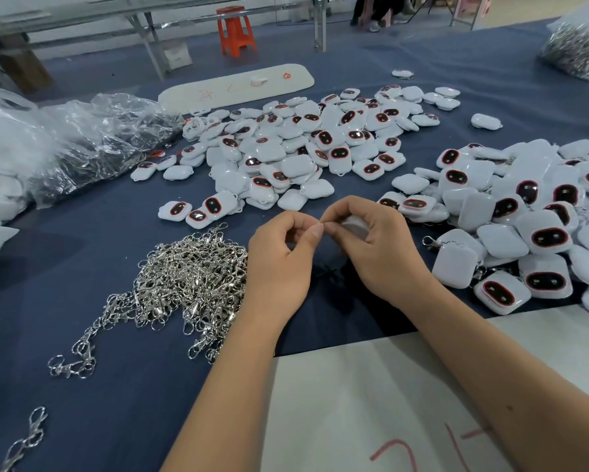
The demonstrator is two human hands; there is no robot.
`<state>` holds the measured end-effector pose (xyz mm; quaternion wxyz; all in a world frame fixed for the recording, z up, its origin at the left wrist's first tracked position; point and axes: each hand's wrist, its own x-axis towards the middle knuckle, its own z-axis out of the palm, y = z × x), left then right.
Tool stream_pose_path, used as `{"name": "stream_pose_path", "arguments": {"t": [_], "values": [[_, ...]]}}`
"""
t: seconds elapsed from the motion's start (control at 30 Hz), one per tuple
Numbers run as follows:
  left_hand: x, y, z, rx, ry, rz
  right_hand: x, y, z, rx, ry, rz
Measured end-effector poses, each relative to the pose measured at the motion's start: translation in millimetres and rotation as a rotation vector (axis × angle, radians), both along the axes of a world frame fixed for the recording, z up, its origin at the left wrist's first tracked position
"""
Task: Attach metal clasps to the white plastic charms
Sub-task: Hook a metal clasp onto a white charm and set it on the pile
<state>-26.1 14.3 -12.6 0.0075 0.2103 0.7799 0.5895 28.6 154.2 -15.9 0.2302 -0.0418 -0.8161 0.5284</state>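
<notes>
2 hands meet above the blue table (99,386): the right hand (381,253) curls around a white charm (354,223), the left hand (279,264) pinches something tiny at it. a heap of metal clasps (191,277) lies just left.

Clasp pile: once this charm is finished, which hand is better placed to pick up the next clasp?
Probably the left hand: the clasp pile lies right beside it, on its outer side. The right hand holds a white charm and sits nearer the charm heap.
</notes>
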Motion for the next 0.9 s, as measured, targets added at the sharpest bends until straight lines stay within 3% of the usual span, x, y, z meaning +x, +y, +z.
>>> {"name": "stream_pose_path", "arguments": {"t": [0.47, 0.7, 0.9], "values": [[-5.1, -6.3, 3.0, 0.034, -0.034, -0.113, 1.3, -1.6, 3.3, -0.058, 0.031, 0.070], [-5.7, -8.4, 1.7, -0.043, 0.013, -0.100, 1.7, -1.4, 3.1, 0.064, 0.047, 0.034], [-4.7, -8.7, -0.4, -0.176, 0.168, -0.045, 1.0, -1.0, 3.7, 0.239, 0.103, 0.000]]}}
